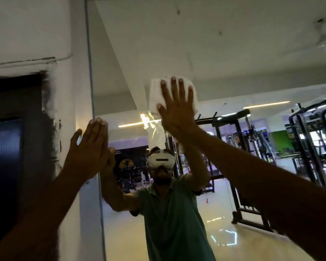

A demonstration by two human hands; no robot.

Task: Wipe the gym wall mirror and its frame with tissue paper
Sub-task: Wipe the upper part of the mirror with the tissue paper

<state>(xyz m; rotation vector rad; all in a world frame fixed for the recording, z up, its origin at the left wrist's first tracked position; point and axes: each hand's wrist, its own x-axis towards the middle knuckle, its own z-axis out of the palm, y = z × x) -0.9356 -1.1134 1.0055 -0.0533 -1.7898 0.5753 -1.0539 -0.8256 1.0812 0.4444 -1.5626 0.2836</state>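
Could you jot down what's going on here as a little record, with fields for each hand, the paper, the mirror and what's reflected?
Right hand: flat, fingers spread, pressing tissue paper on the glass
Left hand: flat, empty, at the mirror's left edge
Mirror: wall-mounted, thin frame on the left
Reflection: person wearing a white headset, green shirt, black gym racks, ceiling lights
Wall: white, scuffed, left of the mirror

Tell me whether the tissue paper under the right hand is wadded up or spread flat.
Spread flat. The tissue paper lies as a broad pad against the mirror, pressed by the open palm and splayed fingers of the right hand.
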